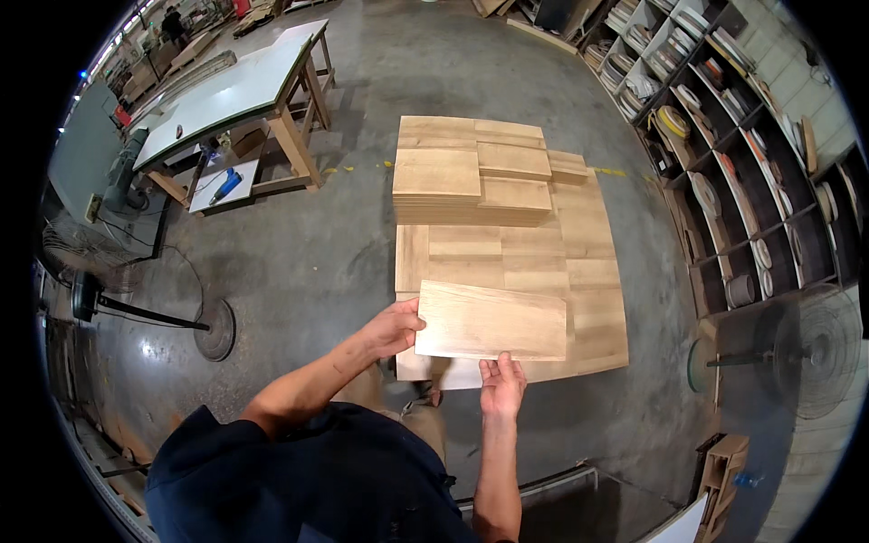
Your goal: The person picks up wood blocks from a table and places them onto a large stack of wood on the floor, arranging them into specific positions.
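Note:
A rectangular light wood-grain board [491,319] is held in front of me, tilted slightly. My left hand [396,328] grips its left edge, thumb on the upper face. At the near long edge, my right hand [501,385] pinches the board with the fingers mostly underneath. Beneath it lies a broad layer of similar boards [593,262] forming a low stack. Several taller piles of boards [436,172] stand at the far side of that layer.
To the left stands a white-topped workbench [244,86] with a blue power tool [226,185] on its lower shelf. A stand with a round base [214,330] is on the left floor. Shelves of rolled strips [706,195] line the right, near a pedestal fan [815,353].

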The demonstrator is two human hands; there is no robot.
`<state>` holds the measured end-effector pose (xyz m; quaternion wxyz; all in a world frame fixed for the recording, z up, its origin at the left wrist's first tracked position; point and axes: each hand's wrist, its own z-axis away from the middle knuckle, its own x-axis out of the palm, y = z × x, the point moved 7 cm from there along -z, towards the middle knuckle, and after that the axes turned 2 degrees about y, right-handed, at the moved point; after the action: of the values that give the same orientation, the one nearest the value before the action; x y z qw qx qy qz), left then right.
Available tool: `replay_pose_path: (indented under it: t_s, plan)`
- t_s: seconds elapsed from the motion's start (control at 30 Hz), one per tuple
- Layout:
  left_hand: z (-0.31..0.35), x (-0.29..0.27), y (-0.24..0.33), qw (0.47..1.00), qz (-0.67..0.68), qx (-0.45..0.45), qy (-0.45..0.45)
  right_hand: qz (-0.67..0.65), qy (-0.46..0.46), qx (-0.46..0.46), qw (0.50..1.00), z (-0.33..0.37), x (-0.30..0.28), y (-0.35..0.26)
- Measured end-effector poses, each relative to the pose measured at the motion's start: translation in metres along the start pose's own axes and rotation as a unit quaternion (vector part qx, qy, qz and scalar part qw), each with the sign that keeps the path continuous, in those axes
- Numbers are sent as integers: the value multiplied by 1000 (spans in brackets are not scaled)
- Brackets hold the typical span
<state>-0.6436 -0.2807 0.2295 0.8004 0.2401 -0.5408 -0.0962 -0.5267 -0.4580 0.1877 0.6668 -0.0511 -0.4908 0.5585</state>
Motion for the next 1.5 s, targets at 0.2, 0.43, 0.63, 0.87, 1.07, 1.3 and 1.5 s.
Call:
replay_pose_path:
  t_s: [0.2,0.43,0.63,0.87,1.07,1.3,1.5]
  plan:
    - [-69,-95,43,952,-211,-34,218,47,3,-30,998,-132,31,-5]
    - [-204,-221,202,727,-654,85,192,50,64,-70,994,-338,84,-19]
    - [-309,-338,294,518,-784,213,268,49,107,-89,989,-499,122,-10]
    - [-356,-344,318,762,-548,120,324,56,105,-66,991,-601,131,8]
    - [-358,-373,299,850,-386,126,336,77,105,-23,991,-625,133,25]
    - [-362,-370,294,883,-325,154,301,301,150,7,942,-635,135,8]
    - [-363,-363,294,890,-320,138,295,440,140,26,887,-636,145,2]
